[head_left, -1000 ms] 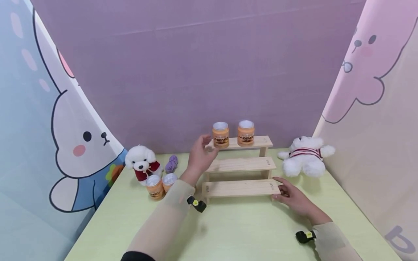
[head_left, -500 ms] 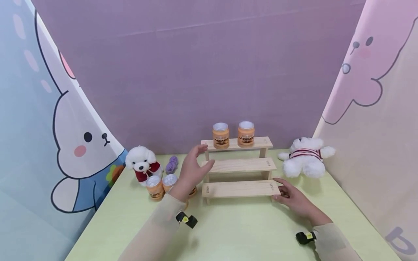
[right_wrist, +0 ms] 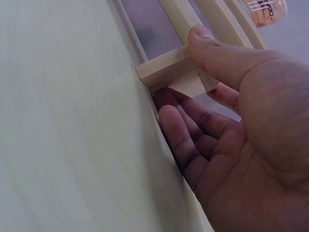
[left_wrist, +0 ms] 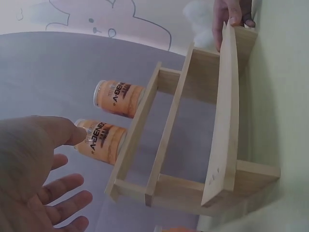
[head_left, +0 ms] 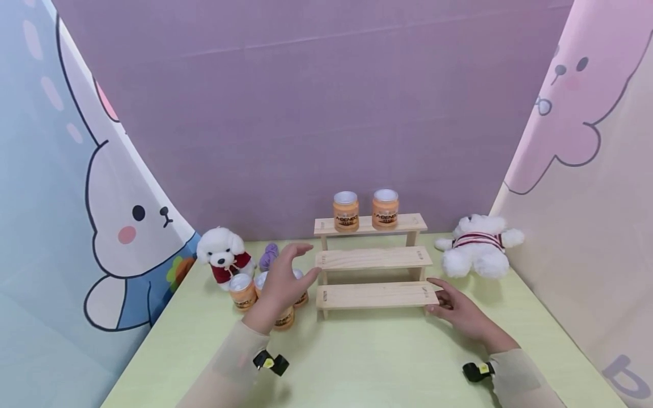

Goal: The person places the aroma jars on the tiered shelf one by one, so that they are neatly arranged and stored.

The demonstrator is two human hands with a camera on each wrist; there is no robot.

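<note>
A three-step wooden display stand [head_left: 377, 259] stands mid-table. On its top step sit two orange cans with silvery lids, a left can [head_left: 346, 214] and a right can [head_left: 385, 211]. My left hand [head_left: 279, 283], fingers spread and holding nothing, hovers left of the stand, over a group of similar orange cans [head_left: 242, 293] that it partly covers. In the left wrist view this hand [left_wrist: 43, 164] has its palm and loose fingers turned toward the stand. My right hand [head_left: 459, 311] grips the bottom step's right end, thumb [right_wrist: 205, 41] on the board and fingers curled beside the leg.
A white plush dog [head_left: 220, 249] in a red top sits behind the grouped cans, with a purple yarn bundle [head_left: 268, 256] beside it. On the right lies a white plush toy [head_left: 476, 245] in a striped top. A purple backdrop [head_left: 316, 124] closes off the back.
My left hand has let go of the left can on the top step and moved down and left, above the grouped cans. The right hand keeps its place on the stand.
</note>
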